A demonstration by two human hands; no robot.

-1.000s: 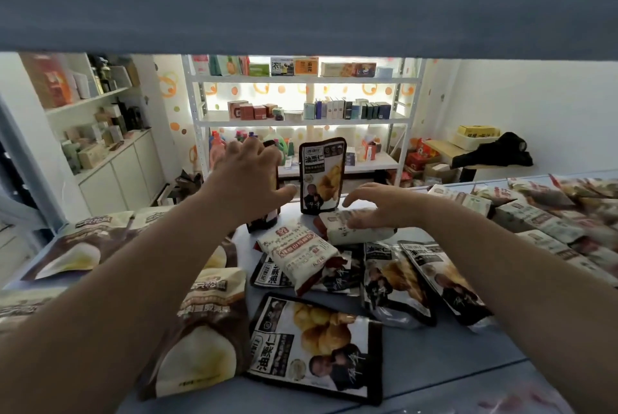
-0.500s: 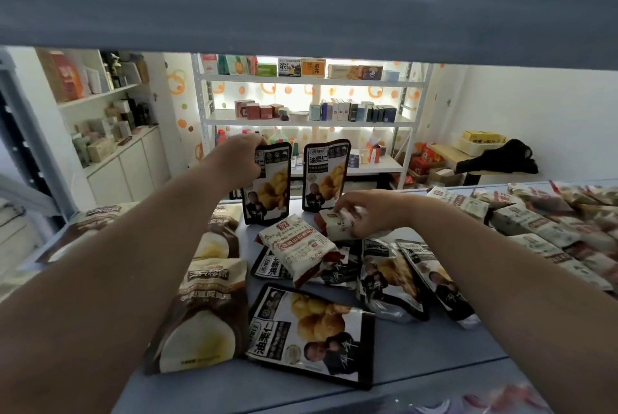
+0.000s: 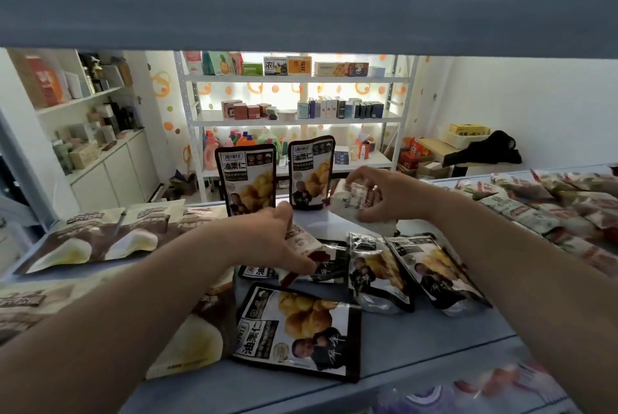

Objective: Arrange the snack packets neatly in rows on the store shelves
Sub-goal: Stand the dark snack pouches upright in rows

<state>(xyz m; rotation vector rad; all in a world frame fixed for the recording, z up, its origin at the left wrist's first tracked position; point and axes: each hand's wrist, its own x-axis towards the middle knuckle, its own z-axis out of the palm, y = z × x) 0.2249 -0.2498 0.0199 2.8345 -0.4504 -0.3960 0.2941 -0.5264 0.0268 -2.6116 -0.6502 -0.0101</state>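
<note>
Blue shelf (image 3: pixel 418 340): right fingers (image 3: pixel 374 179) curl round a white packet (image 3: pixel 354 199), left fingers (image 3: pixel 282 213) pinch a white-red packet (image 3: pixel 302 239).

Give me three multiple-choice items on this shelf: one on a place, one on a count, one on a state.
1. Relative to the standing black packets, where is the white packet in the right hand?
A) to their left
B) to their right
C) behind them

2. How many black packets stand upright at the back?
A) two
B) one
C) four

3. The big black packet nearest the camera is:
A) standing
B) held up
C) lying flat

1 B: the hand holds it just right of the pair.
2 A: two stand side by side.
3 C: it lies face up on the shelf.
</note>
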